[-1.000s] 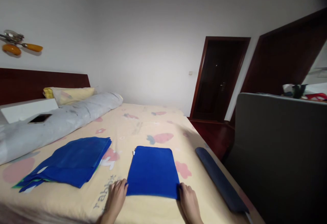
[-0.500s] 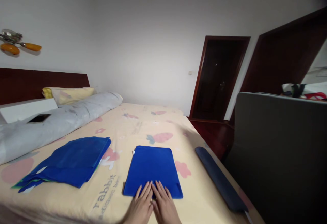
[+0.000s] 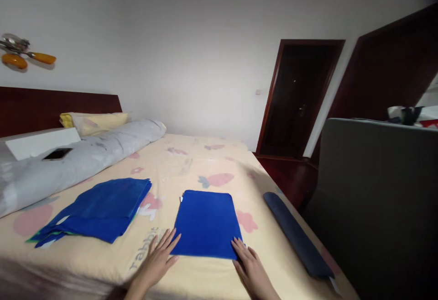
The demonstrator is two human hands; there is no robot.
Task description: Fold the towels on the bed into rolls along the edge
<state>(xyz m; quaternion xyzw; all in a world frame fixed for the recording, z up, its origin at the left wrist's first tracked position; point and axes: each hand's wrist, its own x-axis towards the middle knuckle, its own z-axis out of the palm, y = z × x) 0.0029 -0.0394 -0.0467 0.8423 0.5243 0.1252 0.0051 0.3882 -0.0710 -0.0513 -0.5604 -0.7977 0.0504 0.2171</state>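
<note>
Folded blue cloth (image 3: 208, 224): lying flat on the bed (image 3: 191, 158), directly in front of the person, roughly rectangular, edges fairly straight, with a small white tag (image 3: 181, 199) protruding at its far left corner.

Left hand (image 3: 159, 260): open, palm down, fingers extended and slightly spread; fingertips are at the cloth's near left corner, and the hand grips nothing. Right hand (image 3: 252, 265): open, palm down, fingers extended together and thumb apart; fingertips rest at the near right corner, likewise without a grip.

To the left, well apart from the folded cloth, lies a loose stack of blue cloths (image 3: 102, 208), layers uneven, green edging visible beneath. To the right, near the bed's edge, lies a long dark blue item (image 3: 297, 238); its nature cannot be determined.

Further back on the left, a grey bundle (image 3: 112, 142) runs across the bed with a phone (image 3: 57, 154) on top. A white box (image 3: 44, 143) and a yellowish pillow (image 3: 102, 123) sit behind the bundle, before the dark headboard (image 3: 58, 108).
</note>
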